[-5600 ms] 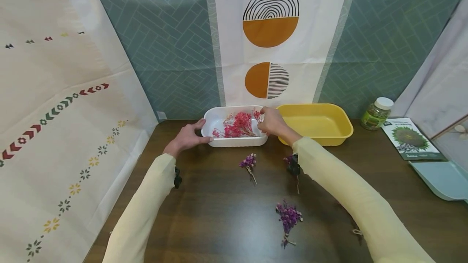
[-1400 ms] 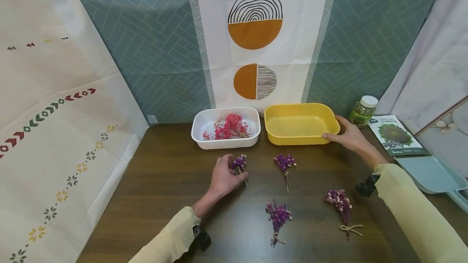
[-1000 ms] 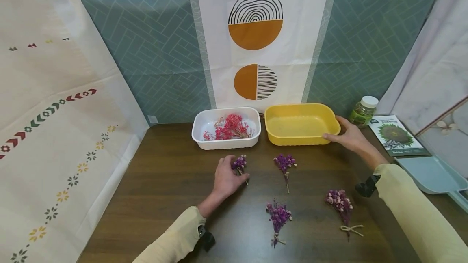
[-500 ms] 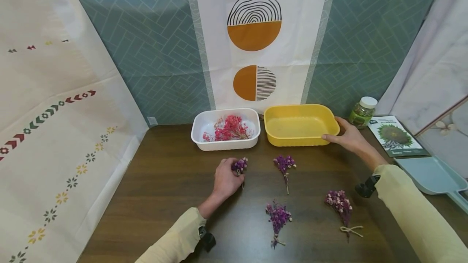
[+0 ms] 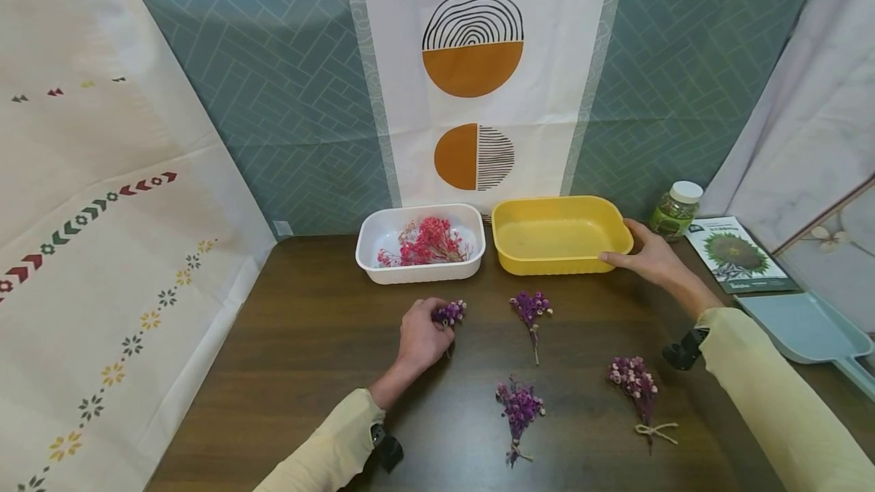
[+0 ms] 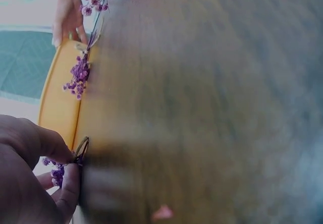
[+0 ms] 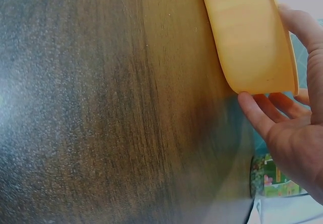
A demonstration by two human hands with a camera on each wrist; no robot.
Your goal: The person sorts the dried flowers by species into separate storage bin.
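Note:
My left hand (image 5: 422, 336) pinches a small bunch of purple dried flowers (image 5: 451, 313) by its tied stems, thumb against fingers, in front of the white tub. In the left wrist view the twine loop (image 6: 82, 147) shows by the fingertips. At the right end of the yellow tub (image 5: 562, 267), my right hand (image 5: 652, 253) holds the wall, thumb at the front corner and fingers behind. The right wrist view shows the tub's outer wall (image 7: 252, 42) between thumb and fingers. Nothing lies inside this tub. Pink dried flowers (image 5: 432, 240) lie in the white tub (image 5: 422, 273).
Several purple bunches lie on the brown table: one (image 5: 531, 311) before the yellow tub, one (image 5: 519, 407) nearer me, one (image 5: 634, 386) at right. A lidded jar (image 5: 675, 211), a flower-pictured packet (image 5: 740, 253) and a light blue dustpan (image 5: 807, 325) are at the right.
Both hands have left the white tub, the left for the purple bunch, the right for the yellow tub. Lately the left fingers have closed on the stems and the bunch has tilted right.

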